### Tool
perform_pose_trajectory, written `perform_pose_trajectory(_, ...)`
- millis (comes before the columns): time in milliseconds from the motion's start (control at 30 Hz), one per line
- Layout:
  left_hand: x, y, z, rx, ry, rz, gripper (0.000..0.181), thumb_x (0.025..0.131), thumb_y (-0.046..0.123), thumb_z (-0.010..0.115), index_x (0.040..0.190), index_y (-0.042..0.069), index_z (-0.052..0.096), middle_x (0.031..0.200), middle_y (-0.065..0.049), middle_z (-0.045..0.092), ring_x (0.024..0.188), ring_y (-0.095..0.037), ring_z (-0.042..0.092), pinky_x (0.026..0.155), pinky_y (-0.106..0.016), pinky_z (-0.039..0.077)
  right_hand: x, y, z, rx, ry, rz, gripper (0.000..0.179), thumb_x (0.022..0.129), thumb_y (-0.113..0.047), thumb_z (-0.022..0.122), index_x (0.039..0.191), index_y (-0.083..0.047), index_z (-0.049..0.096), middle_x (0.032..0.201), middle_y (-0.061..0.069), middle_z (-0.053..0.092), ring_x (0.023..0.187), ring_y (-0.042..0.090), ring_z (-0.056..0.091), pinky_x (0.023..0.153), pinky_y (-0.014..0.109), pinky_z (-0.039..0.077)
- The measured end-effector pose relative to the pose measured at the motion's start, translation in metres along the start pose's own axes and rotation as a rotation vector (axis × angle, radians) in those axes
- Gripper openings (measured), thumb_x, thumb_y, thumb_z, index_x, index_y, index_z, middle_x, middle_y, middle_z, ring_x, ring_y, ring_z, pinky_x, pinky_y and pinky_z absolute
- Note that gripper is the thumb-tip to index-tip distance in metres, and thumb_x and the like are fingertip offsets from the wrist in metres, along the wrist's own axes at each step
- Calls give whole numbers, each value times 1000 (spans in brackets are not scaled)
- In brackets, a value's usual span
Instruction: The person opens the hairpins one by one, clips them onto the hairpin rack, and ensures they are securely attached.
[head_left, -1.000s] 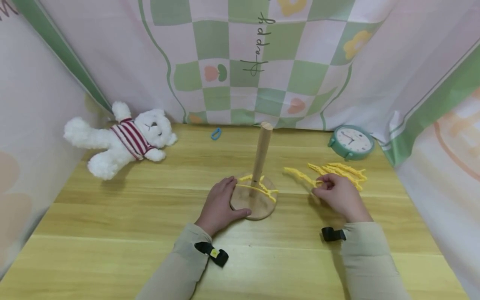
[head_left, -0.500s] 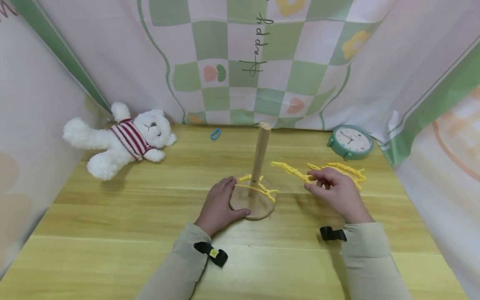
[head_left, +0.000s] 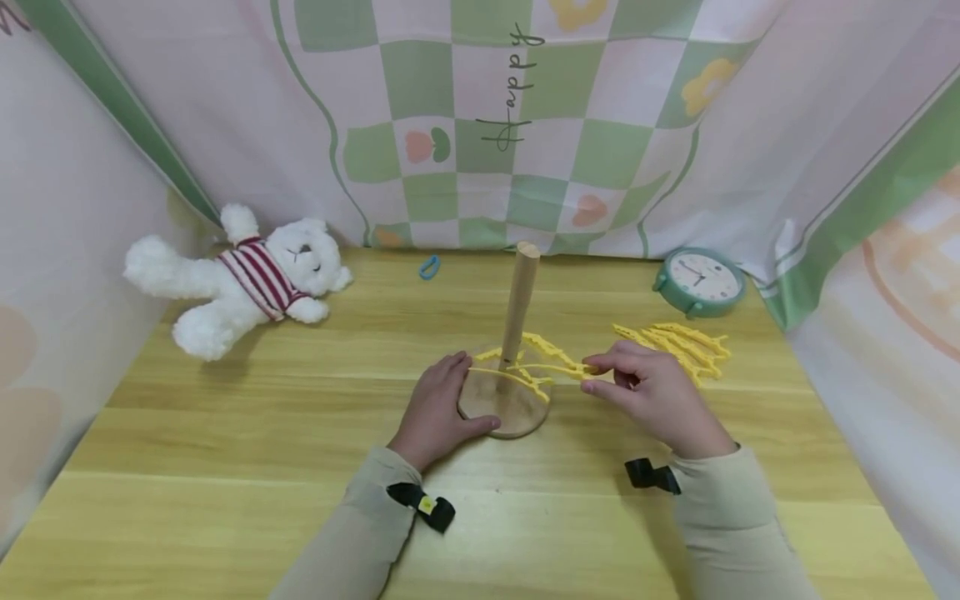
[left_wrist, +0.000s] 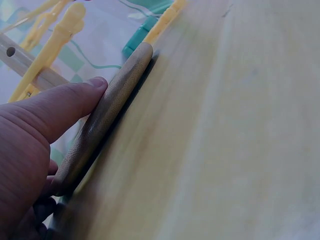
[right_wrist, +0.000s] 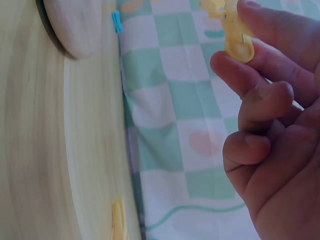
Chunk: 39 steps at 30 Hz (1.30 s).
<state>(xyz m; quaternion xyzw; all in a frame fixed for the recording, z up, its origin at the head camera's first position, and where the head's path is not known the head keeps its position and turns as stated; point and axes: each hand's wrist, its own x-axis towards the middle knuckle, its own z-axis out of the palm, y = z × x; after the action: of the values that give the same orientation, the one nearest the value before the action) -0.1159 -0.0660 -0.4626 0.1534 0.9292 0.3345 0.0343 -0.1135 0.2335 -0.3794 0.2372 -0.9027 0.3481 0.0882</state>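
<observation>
A wooden stand with an upright post [head_left: 519,300] and a round base [head_left: 504,417] stands mid-table. My left hand [head_left: 433,410] holds the base by its left edge; in the left wrist view the thumb [left_wrist: 75,102] presses against the rim. One yellow hair clip [head_left: 534,384] sits around the foot of the post, its tail ends to the right. With thumb and fingertips, my right hand [head_left: 654,396] pinches a second yellow hair clip [head_left: 576,367] by its tail ends. Its two long arms are spread apart and point left at the post, overlapping it in the head view.
Several more yellow hair clips [head_left: 675,343] lie in a bunch beyond the right hand. A green alarm clock [head_left: 702,282] lies at the back right, a small blue ring-shaped piece [head_left: 429,267] at the back. A white teddy bear [head_left: 255,279] lies at the left.
My right hand has lifted the clip off beside the bunch and carried it left to the post, and its arms have spread apart. The left hand stays at the base.
</observation>
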Motion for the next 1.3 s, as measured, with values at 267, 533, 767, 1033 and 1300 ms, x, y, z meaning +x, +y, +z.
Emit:
perform_pose_trajectory(267, 2, 0, 0, 15, 2, 7, 100, 80, 56, 79, 154, 3, 37, 161, -11, 33, 148, -31, 28, 122, -46, 21, 4, -13, 12, 14, 13, -63, 19, 84, -13, 82, 103, -11, 78, 77, -10, 53, 62, 7, 43, 52, 20, 37)
perform_pose_trajectory(533, 2, 2, 0, 15, -4, 11, 100, 79, 56, 80, 153, 3, 39, 159, -11, 36, 148, -29, 29, 122, -45, 20, 7, -14, 22, -54, 55, -104, 22, 80, -12, 85, 101, -8, 78, 74, -11, 49, 60, 5, 40, 51, 20, 35)
perform_pose_trajectory(767, 2, 2, 0, 56, -13, 42, 99, 78, 59, 79, 151, 4, 41, 158, -11, 39, 148, -30, 28, 123, -44, 17, 8, -16, 25, -55, 58, -121, 24, 80, -10, 85, 102, -5, 77, 76, -10, 51, 61, 5, 39, 50, 20, 35)
perform_pose_trajectory(1033, 2, 5, -3, 65, -27, 36, 99, 79, 58, 79, 152, 4, 41, 158, -10, 38, 149, -30, 27, 124, -44, 15, 9, -20, 29, -48, 38, -100, 24, 82, -12, 84, 104, -4, 77, 76, -9, 49, 60, 5, 39, 49, 21, 36)
perform_pose_trajectory(1300, 1, 5, -3, 72, -32, 36, 99, 79, 59, 78, 152, 4, 40, 159, -10, 38, 149, -31, 26, 124, -44, 15, 10, -23, 32, -46, 24, -91, 27, 82, -14, 84, 106, -4, 77, 77, -8, 51, 61, 5, 40, 49, 21, 37)
